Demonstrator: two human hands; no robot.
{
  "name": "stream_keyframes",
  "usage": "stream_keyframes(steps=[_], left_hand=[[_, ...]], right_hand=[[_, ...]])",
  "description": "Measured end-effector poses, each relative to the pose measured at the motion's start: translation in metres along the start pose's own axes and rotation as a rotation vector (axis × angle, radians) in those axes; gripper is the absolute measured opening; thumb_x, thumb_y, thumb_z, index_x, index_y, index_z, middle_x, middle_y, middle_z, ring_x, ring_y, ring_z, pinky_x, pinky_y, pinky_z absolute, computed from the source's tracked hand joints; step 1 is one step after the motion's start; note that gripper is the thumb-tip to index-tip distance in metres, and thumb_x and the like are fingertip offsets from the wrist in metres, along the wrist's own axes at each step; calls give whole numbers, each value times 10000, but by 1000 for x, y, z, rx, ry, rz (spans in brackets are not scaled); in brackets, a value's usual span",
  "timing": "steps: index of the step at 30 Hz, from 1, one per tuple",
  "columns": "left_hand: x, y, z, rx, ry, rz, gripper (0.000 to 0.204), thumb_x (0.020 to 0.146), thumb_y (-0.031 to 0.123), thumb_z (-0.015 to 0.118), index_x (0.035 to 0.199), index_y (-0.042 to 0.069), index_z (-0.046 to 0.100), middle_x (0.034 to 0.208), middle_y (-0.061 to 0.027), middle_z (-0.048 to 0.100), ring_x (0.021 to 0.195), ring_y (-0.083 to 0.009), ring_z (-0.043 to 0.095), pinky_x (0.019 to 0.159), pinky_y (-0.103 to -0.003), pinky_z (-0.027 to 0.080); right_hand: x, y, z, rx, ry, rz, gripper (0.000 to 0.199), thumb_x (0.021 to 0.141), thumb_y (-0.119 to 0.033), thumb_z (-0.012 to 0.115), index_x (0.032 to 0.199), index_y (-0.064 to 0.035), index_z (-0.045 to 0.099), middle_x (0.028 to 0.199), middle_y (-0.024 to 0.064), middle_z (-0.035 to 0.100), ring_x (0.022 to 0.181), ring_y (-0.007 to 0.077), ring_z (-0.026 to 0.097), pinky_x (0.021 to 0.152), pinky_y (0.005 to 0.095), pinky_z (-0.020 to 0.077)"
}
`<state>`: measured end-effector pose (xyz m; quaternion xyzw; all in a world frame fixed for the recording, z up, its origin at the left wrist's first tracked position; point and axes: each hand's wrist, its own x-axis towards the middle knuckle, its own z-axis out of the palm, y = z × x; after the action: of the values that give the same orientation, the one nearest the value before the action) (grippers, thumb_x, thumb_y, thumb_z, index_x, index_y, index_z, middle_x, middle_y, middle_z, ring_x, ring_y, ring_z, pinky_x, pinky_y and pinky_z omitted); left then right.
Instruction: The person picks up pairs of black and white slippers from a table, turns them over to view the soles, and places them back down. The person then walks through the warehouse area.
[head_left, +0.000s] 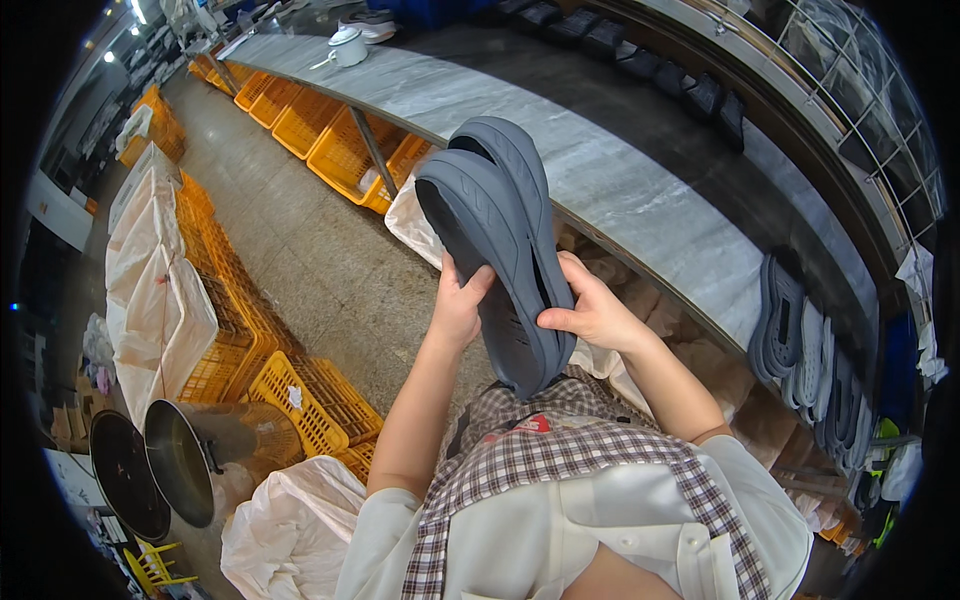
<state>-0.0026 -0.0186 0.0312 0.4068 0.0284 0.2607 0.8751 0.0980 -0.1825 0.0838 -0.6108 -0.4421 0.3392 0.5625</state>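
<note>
In front of my body I hold a pair of dark grey shoe soles (480, 200), pressed together lengthwise and tilted, their rounded ends pointing up and away from me. My left hand (461, 305) grips the left sole at its lower edge, thumb lying over its dark inner face. On the other side, my right hand (592, 308) clasps the right sole with thumb and fingers around its side. Between the two soles runs a narrow dark gap. The lower ends reach down to my checked apron (560, 450).
A long grey worktop (640, 215) curves along the right, bearing more soles (780, 318), a row of dark shoe parts (655, 70) and a white enamel mug (347, 47). Yellow crates (345, 160) stand beneath it. Left are stacked crates (300, 400), a metal drum (235, 445) and a white sack (295, 525).
</note>
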Motion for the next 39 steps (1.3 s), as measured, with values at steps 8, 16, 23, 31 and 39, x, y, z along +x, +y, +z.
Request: stream_keyframes(steps=[8,16,23,31,39], left_hand=[[-2,-2,3,-8,-15,16,589,845,77,610,1345,69,297,1264,-92,469,1150,-214,481,985,-373,391],[-3,2,3,9,14,27,589,823,20,593,1340,64,316,1267,-86,472,1165,-212,474,988,-370,387],[0,3,-9,283,-89,17,540,782,-19,619,1278,33,413,1215,-76,519,1123,-194,503,969,-355,395],[2,7,-14,365,-156,112,428,796,25,633,1199,-6,491,1163,-69,562,1087,-175,528,944,-327,409],[-1,10,-5,475,-147,169,426,807,51,654,1197,-4,494,1161,-78,563,1086,-179,530,949,-333,410]], right_hand=[[-7,4,-1,-30,-1,-48,866,702,-400,762,1362,-15,355,1302,133,364,1234,240,343,1035,368,297],[-6,6,2,-55,25,-100,899,669,-462,769,1340,-17,370,1300,115,381,1216,229,369,1022,361,296],[-4,-10,-10,-36,-9,-31,953,649,-217,830,1391,-33,261,1362,137,350,1192,212,408,994,361,350],[-4,-10,-9,-216,38,-137,1037,630,-206,839,1422,-51,189,1405,146,305,1284,245,317,1041,383,296],[-8,3,-11,-213,18,-119,1030,634,-218,833,1420,-53,188,1418,160,283,1312,273,291,1057,395,281]])
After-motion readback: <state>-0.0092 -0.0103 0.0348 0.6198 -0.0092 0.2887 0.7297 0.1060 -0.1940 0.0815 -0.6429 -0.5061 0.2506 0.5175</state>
